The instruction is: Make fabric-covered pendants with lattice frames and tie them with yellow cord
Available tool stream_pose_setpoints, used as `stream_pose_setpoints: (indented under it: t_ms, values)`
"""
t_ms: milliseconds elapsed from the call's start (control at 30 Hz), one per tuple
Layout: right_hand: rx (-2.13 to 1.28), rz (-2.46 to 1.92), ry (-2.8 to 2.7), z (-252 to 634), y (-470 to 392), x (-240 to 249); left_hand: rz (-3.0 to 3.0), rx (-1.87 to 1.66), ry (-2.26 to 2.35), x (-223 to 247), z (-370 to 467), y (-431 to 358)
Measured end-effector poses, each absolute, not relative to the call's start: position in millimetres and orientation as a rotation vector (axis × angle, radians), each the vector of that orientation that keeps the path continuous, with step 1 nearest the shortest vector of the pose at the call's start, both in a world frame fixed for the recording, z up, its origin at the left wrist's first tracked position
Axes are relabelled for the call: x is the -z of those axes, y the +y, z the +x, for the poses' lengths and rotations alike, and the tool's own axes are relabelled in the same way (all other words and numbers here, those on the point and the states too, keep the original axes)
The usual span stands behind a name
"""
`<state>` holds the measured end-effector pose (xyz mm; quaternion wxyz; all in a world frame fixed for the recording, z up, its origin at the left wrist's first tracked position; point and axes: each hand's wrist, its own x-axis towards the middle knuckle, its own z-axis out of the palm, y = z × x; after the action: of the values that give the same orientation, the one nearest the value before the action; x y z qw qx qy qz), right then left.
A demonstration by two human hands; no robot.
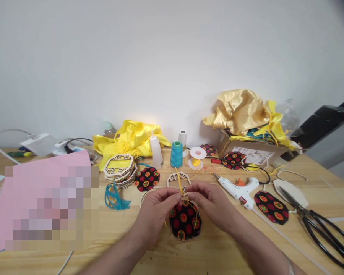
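Both hands meet at the middle of the table. My left hand (162, 203) is closed in a pinch on a yellow cord (179, 179), whose loop stands up above the fingertips. Opposite it, my right hand (208, 202) also pinches the cord, thumb against forefinger. Just below the fingers lies a patterned fabric piece (183, 219), black with red and orange round motifs; thin yellow ends trail over it. Behind the fingertips a cut-out wooden frame (174, 178) rests on the table, partly covered by the hands. The exact crossing of the cord is hidden by the fingers.
A stack of wooden frames (119, 166) and a blue tassel (116, 198) sit left. Behind stand a squeeze bottle (156, 151), blue thread (176, 154) and a yellow cord spool (197, 157). Rightward lie a glue gun (243, 189) and large black scissors (315, 221).
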<state>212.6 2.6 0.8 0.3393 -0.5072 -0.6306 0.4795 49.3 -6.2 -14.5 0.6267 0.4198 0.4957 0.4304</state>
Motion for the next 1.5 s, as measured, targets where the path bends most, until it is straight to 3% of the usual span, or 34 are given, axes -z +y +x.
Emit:
stream_pose_setpoints:
  t_ms: [267, 567, 667, 800, 1033, 1500]
  values:
    - [-0.941, -1.375, -1.932, 208.6, -12.2, -8.0, 0.882, -1.054, 1.13, 14.8, 51.2, -5.5]
    - [-0.193, -1.014, -2.714, 197.9, -30.0, 13.4, 0.632, -1.037, 1.0, 14.4, 53.3, -5.6]
    - [-0.384, -0.935, -2.635, 200.5, -27.9, 7.4, 0.659, -1.059, 1.011, 16.1, 52.8, -5.9]
    - [-0.735, -1.226, -1.981, 204.1, -13.8, 0.0, 0.726, -1.052, 1.039, 17.5, 52.3, -6.6]
    - [-1.604, -1.178, -1.317, 201.9, -0.4, 11.8, 0.896, -0.907, 1.075, 8.1, 55.9, -8.4]
    - [-1.459, -1.268, -1.392, 203.3, -2.8, 8.2, 0.951, -0.857, 1.124, 10.7, 55.6, -8.9]
